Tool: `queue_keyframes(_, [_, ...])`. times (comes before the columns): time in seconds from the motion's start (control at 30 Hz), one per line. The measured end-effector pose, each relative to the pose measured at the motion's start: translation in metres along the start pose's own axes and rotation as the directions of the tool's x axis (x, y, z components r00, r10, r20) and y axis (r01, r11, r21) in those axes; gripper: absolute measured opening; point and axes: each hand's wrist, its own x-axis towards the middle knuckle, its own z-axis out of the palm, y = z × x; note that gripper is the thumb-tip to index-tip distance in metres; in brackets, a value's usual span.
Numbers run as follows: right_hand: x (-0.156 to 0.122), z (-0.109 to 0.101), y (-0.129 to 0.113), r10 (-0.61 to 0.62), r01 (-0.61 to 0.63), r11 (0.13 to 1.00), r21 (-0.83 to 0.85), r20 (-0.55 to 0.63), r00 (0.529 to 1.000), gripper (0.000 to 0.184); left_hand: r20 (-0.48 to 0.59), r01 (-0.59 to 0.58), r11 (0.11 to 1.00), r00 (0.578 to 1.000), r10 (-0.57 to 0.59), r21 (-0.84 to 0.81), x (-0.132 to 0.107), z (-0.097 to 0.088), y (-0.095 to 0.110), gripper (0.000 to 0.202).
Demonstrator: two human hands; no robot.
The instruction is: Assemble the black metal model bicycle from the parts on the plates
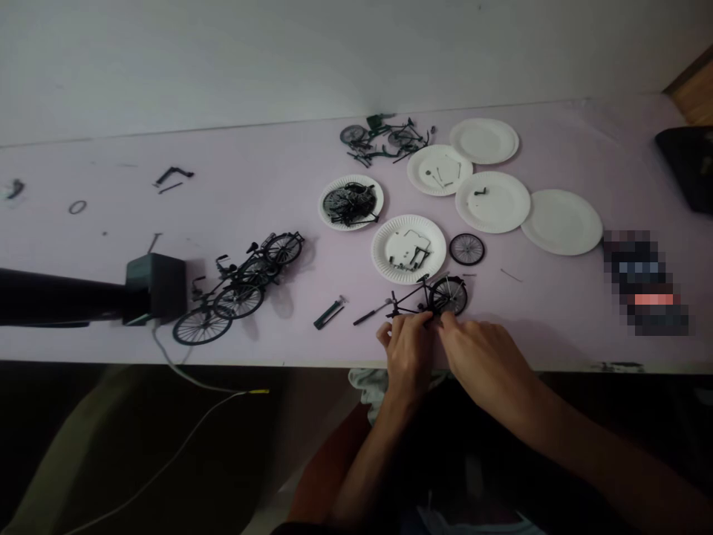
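Observation:
A small black model bicycle (412, 300) with its rear wheel fitted lies at the front of the pale table. My left hand (409, 345) is closed on the lower side of its frame. Close to the rear wheel, my right hand (473, 345) has its fingertips pinched together at the bicycle's lower edge; what they hold is hidden. Just beyond the bicycle lies a loose spoked wheel (467, 249). Left of my hands are a thin dark screwdriver-like tool (372, 313) and a green-and-black part (330, 313).
Two model bicycles (239, 290) stand at the left, beside a black box on an arm (156, 288). Paper plates hold small parts (379, 256), wheels (324, 212) and a crank-like piece (465, 215). More bicycle pieces (390, 141) lie at the back. A pixelated object (646, 282) is at right.

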Motion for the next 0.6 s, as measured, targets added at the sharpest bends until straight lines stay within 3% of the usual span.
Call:
queue_keyframes(0.07, [-0.006, 0.002, 0.015, -0.014, 0.017, 0.999, 0.047, -0.069, 0.997, 0.020, -0.047, -0.019, 0.999, 0.999, 0.021, 0.042, 0.001, 0.001, 0.000, 0.017])
queue_keyframes(0.13, [-0.009, 0.006, 0.037, 0.060, -0.040, 0.989, 0.140, -0.139, 0.988, 0.023, -0.088, -0.033, 0.996, 0.995, 0.040, 0.082, 0.003, 0.001, 0.001, 0.018])
queue_keyframes(0.23, [-0.002, 0.019, 0.071, 0.262, -0.217, 0.959, 0.181, -0.276, 0.925, 0.019, -0.098, -0.045, 0.995, 0.994, 0.054, 0.091, 0.007, -0.003, 0.001, 0.019])
queue_keyframes(0.33, [0.012, 0.038, 0.095, 0.291, -0.226, 0.953, 0.203, -0.403, 0.868, 0.016, -0.081, -0.061, 0.997, 0.995, 0.065, 0.051, 0.013, -0.013, 0.001, 0.020])
queue_keyframes(0.47, [0.022, 0.056, 0.105, 0.299, -0.192, 0.949, 0.251, -0.517, 0.802, 0.022, -0.015, -0.015, 0.998, 1.000, 0.014, -0.064, 0.023, -0.028, -0.002, 0.022])
queue_keyframes(0.6, [0.016, 0.056, 0.102, 0.353, -0.142, 0.913, 0.382, -0.568, 0.743, 0.024, 0.039, 0.020, 0.984, 0.999, -0.013, -0.176, 0.028, -0.035, -0.001, 0.027])
